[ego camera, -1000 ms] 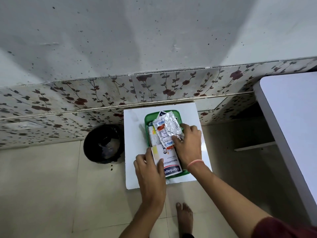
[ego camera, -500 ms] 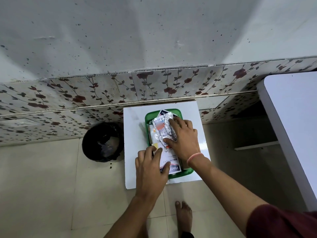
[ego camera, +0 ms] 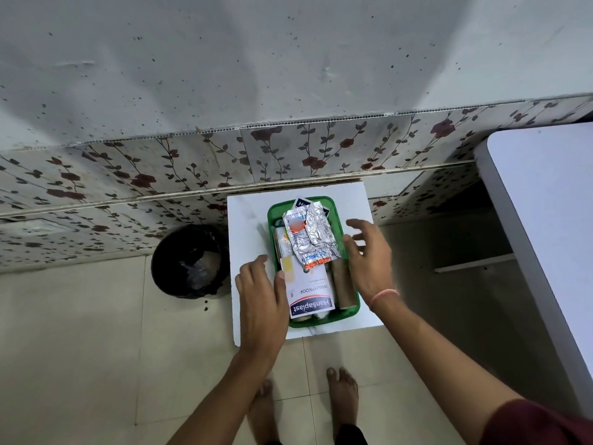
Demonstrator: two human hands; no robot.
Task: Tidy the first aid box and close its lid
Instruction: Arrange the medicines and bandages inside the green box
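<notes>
A green first aid box sits open on a small white table. Silver foil pill strips lie on top of its contents. Below them lies a white plaster packet, with brown rolls beside it on the right. My left hand rests at the box's left rim, thumb against the packet's edge, holding nothing. My right hand hovers just right of the box with fingers spread and nothing in it. No lid is visible.
A black bin with a bag stands on the floor left of the table. A larger white table edges in at the right. A floral-tiled wall runs behind. My bare feet stand on the tiled floor below.
My right hand has lifted off the foil strips and moved right, outside the box. My left hand has slid left off the plaster packet to the box's rim.
</notes>
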